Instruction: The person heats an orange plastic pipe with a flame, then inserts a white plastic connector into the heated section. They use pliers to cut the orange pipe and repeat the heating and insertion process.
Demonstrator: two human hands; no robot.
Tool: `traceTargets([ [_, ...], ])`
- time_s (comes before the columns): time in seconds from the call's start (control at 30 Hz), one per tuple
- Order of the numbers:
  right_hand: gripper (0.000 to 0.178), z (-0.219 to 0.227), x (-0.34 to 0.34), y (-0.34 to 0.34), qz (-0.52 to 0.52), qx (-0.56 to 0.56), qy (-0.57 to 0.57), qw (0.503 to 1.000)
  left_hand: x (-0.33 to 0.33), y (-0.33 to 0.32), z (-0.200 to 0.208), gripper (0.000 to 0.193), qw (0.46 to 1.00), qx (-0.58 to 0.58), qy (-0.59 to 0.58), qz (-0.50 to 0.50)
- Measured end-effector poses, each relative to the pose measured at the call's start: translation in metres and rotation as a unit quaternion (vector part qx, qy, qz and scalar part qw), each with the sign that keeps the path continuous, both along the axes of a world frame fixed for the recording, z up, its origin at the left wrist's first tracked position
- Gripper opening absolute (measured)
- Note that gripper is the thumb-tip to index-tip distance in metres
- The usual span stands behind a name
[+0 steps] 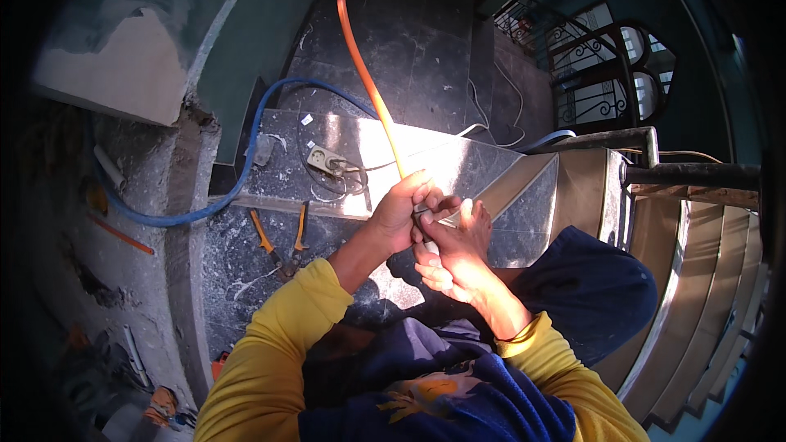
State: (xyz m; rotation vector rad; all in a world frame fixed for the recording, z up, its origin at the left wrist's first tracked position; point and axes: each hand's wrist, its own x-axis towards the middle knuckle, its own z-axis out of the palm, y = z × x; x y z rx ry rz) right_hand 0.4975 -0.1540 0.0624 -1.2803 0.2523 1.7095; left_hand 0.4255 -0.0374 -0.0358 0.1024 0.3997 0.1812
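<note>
An orange hose (360, 53) drops from the top of the view to my left hand (397, 217), whose fingers are closed around its lower end. Right against it, my right hand (450, 255) is closed, thumb and fingers pinched near a small dark piece (422, 211) between the hands. Fingers cover most of that piece, so its kind is hidden. White wrapping shows on some right-hand fingers. Just beyond the right hand is my bare foot (479, 217). Pliers with orange handles (301, 227) lie spread on the dusty step to the left.
A white socket block (321, 159) with a plugged-in cable sits on the upper step. A blue hose (254, 135) curves along the left wall. Stairs (696, 278) descend at the right beside a dark metal railing (688, 173). Broken plaster edges the left wall (176, 188).
</note>
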Motion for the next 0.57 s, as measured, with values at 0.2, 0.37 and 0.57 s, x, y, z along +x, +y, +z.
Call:
traceTargets([
  [0.2,0.047,-0.025,-0.005,-0.015,0.242,0.001,-0.553,0.797,0.007,-0.004,0.005,0.043,0.993,0.053,0.090,-0.046],
  [0.37,0.054,-0.031,0.008,-0.001,0.351,-0.085,-0.686,0.632,0.016,0.001,-0.006,0.024,1.000,0.012,0.007,0.006],
  [0.57,0.062,-0.040,0.008,-0.010,0.379,-0.095,-0.704,0.593,-0.015,0.003,-0.002,0.045,0.989,0.116,0.083,0.043],
])
